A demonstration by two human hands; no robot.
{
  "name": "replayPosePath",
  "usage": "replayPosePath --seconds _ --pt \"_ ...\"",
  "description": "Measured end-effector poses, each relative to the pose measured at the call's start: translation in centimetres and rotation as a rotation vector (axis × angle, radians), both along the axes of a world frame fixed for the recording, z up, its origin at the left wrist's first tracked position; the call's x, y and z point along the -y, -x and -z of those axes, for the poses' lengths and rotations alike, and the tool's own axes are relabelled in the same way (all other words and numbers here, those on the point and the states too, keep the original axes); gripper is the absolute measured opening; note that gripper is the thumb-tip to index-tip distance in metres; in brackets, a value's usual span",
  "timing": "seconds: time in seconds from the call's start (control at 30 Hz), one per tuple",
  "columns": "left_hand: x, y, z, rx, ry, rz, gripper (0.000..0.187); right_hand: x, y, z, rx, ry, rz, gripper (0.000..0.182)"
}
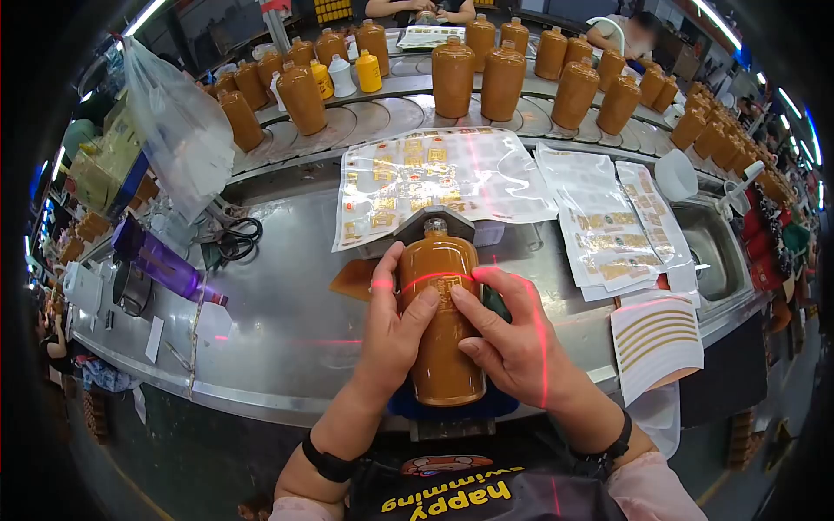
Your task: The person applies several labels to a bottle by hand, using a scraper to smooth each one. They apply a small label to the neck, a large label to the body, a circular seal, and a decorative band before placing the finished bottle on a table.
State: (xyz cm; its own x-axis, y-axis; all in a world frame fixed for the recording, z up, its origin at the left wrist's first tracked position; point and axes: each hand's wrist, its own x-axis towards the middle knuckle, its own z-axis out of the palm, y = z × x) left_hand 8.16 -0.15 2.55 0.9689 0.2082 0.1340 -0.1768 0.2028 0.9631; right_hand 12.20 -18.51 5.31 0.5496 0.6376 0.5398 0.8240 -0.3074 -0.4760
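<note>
Left hand [391, 334], right hand [517, 339] clasped glossy brown round-shouldered bottle [447, 369] near steel bench [287, 304] front edge; uneven thumb pressure risked skewing gold label [446, 285].

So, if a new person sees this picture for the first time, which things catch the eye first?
Probably the glossy brown bottle at center, steadied between the left hand and right hand, with a red light line crossing it. Next, the similar bottles standing along the curved conveyor behind, and the purple bottle lying at left.

Bright scene, fisheye-curved edges
</note>
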Motion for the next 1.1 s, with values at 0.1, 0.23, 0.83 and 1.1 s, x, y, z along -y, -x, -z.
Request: replayPosePath --seconds 0.1,0.23,0.83,1.1 --pt "0.1 -0.1 0.0 0.002 0.009 -0.001 0.067 0.0 0.0 -0.1 0.017 0.000 0.008 0.053" --pt "0.1 -0.1 0.0 -0.004 0.045 0.003 0.066 0.0 0.0 0.1 0.006 -0.015 0.004 0.053" --pt "-0.4 -0.3 -0.6 -0.015 0.192 0.043 0.067 0.4 -0.6 -0.7 0.048 -0.017 0.000 0.056" --pt "0.0 0.0 -0.2 -0.034 -0.005 0.047 0.085 -2.6 -6.9 -7.4 -0.079 0.239 -0.286 0.030"
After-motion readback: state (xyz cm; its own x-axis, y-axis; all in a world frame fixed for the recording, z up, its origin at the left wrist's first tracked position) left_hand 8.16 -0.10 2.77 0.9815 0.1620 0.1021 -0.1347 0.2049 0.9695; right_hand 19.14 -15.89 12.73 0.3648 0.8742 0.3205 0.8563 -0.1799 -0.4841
